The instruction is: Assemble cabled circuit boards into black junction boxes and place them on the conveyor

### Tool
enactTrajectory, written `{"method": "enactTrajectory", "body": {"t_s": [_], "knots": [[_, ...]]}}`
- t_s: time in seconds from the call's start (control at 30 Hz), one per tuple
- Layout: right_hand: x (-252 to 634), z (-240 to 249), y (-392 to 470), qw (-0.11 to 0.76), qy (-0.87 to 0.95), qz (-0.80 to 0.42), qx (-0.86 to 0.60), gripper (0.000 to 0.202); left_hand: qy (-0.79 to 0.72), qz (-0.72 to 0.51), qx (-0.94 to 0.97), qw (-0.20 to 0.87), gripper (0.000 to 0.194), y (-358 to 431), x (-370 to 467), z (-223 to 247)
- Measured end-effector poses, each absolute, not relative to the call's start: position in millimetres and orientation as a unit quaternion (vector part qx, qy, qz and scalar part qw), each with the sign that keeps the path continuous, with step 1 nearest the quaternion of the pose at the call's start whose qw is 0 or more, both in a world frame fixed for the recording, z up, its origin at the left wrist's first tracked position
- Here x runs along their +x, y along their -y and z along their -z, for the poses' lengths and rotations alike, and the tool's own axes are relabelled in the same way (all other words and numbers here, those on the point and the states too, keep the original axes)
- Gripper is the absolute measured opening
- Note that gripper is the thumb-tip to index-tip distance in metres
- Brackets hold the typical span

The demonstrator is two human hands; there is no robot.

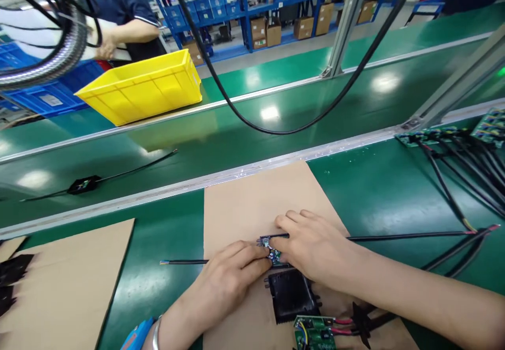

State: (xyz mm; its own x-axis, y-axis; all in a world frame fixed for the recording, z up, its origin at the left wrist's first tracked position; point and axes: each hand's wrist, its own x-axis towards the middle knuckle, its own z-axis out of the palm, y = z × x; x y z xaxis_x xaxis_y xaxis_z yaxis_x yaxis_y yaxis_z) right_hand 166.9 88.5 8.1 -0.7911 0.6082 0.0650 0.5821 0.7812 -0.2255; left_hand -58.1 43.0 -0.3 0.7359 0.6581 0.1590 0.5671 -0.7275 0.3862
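A small circuit board in a black housing [274, 255] lies on the cardboard sheet [232, 208], between my two hands. My left hand [232, 273] has its fingers closed on the board's left side. My right hand [311, 242] presses its thumb and fingers on the upper right of the same housing. Black cable comes out beyond each hand, with bare wire ends [163, 262] at the left. Just below sits a black plastic cover [294, 295]. Nearer me is a green circuit board [315, 331] with red and black wires.
Beyond the metal rail, a cabled black module [83, 184] lies on the green belt. A yellow bin [145, 89] stands farther back, near a person [130, 29]. Boards with cables [442, 137] lie at right; another cardboard sheet [74, 281] at left. A black cable [276, 132] hangs overhead.
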Motion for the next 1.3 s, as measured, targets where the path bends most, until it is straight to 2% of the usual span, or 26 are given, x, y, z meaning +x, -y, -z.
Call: {"method": "enactTrajectory", "body": {"t_s": [0.2,0.4,0.47,0.57,0.63,0.77,0.83,1.07,1.3], "knots": [[159.0,-1.9,-90.7,0.082,0.949,-0.086,-0.293,0.003,-0.339,-0.143,0.914,0.17,0.027,-41.4,-61.8,6.6],[159.7,-7.1,-98.3,0.072,0.931,-0.179,-0.308,0.002,-0.334,-0.144,0.913,0.187,0.03,-45.4,-57.5,-0.6],[170.4,-13.6,-98.1,0.09,0.919,-0.23,-0.307,0.011,-0.343,-0.122,0.908,0.207,0.032,-46.8,-53.8,-8.7],[195.6,-19.6,-91.0,0.143,0.893,-0.273,-0.329,0.037,-0.343,-0.091,0.91,0.217,0.036,-48.2,-46.7,-20.0],[212.3,-18.9,-84.9,0.147,0.878,-0.264,-0.371,0.042,-0.318,-0.08,0.92,0.215,0.042,-50.2,-42.7,-22.7],[229.1,-10.5,-79.3,0.125,0.862,-0.257,-0.419,0.022,-0.27,-0.066,0.94,0.198,0.055,-56.3,-39.0,-18.5],[228.5,-7.9,-80.3,0.121,0.856,-0.272,-0.422,0.016,-0.271,-0.059,0.944,0.178,0.054,-58.0,-38.7,-16.0],[208.2,-16.7,-84.0,0.084,0.859,-0.304,-0.404,0.019,-0.291,-0.057,0.938,0.177,0.03,-55.8,-38.2,-12.4],[198.2,-24.1,-112.8,-0.061,0.838,-0.416,-0.348,0.023,-0.3,-0.077,0.934,0.177,0.026,-54.2,-36.7,-7.8]]}}
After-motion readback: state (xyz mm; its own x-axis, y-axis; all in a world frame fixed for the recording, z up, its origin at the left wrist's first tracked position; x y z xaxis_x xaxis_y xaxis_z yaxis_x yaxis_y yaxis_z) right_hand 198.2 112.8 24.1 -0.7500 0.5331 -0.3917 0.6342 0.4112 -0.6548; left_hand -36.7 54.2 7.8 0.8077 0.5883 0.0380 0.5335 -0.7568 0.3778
